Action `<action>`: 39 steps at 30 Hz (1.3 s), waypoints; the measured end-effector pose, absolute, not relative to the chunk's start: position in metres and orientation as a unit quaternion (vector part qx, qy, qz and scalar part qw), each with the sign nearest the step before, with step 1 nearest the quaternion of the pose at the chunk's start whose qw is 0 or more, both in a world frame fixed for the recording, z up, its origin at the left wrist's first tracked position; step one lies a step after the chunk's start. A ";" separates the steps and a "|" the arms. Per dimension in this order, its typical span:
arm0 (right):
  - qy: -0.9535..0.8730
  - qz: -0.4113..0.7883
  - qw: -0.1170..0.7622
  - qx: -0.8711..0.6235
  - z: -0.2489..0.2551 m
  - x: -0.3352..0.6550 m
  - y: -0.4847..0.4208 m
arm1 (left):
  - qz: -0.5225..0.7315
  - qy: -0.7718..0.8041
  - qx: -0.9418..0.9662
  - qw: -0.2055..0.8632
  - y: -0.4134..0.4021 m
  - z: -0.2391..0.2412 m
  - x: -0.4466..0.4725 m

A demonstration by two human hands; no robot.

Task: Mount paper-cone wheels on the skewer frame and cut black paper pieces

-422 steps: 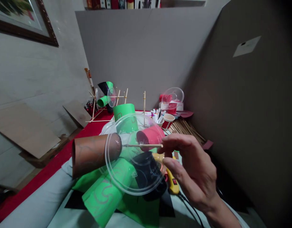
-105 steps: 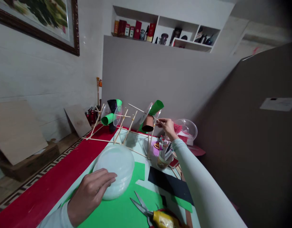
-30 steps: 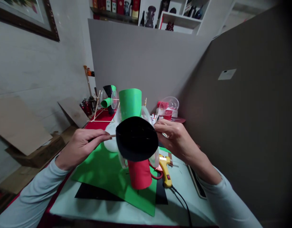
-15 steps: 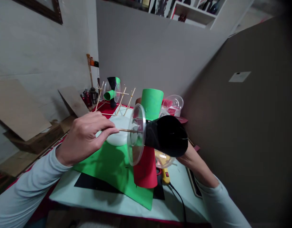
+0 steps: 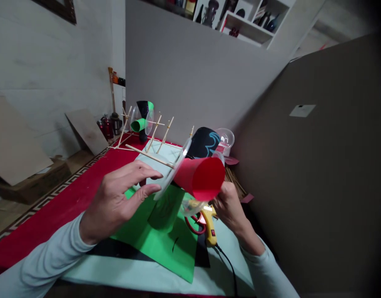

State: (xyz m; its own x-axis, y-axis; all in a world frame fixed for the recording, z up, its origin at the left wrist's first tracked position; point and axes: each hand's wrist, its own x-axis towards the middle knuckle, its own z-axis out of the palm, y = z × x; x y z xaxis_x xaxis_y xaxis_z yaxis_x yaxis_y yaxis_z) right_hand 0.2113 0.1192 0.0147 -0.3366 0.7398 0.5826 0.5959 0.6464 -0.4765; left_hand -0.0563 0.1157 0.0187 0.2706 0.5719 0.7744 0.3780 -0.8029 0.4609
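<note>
A wheel of coloured paper tubes between two clear plastic discs is held up over the table. Its red tube (image 5: 207,179) points towards me, the black tube (image 5: 203,142) with blue marks is on top, and the green tube (image 5: 167,209) hangs below. From the left disc (image 5: 174,171) sticks out a thin wooden stick (image 5: 149,156). My left hand (image 5: 120,198) is just left of that disc, thumb and fingers apart, holding nothing. My right hand (image 5: 230,207) is closed at the wheel's right side, supporting it; its exact hold is partly hidden behind the red tube.
Beneath lie a green sheet (image 5: 178,252) and a black sheet (image 5: 125,250). A yellow glue gun (image 5: 210,225) with a cord and red-handled scissors (image 5: 195,225) lie near my right hand. Farther back stands a stick frame (image 5: 156,136) with a similar small wheel (image 5: 142,122).
The wheel has turned and tilted: red now faces me, black is on top, green below. My left hand has let go of the stick and opened.
</note>
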 end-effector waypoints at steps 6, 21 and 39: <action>-0.808 0.116 0.369 -0.444 0.025 0.198 0.115 | 0.513 0.320 0.780 0.162 0.122 0.013 -0.073; -0.835 -0.058 0.299 -0.458 0.020 0.182 0.116 | 0.502 0.370 0.757 0.196 0.128 0.006 -0.094; -0.812 -0.304 0.311 -0.389 0.019 0.151 0.093 | 0.489 0.378 0.784 0.055 0.134 0.009 -0.093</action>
State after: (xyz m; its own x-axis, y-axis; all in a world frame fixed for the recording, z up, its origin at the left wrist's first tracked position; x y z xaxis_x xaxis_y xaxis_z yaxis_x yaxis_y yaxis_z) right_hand 0.1506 0.0934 0.0194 -0.5032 0.4426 0.7422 0.8214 0.5119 0.2517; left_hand -0.0925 0.1335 0.0093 0.2356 0.6469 0.7253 0.5390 -0.7080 0.4564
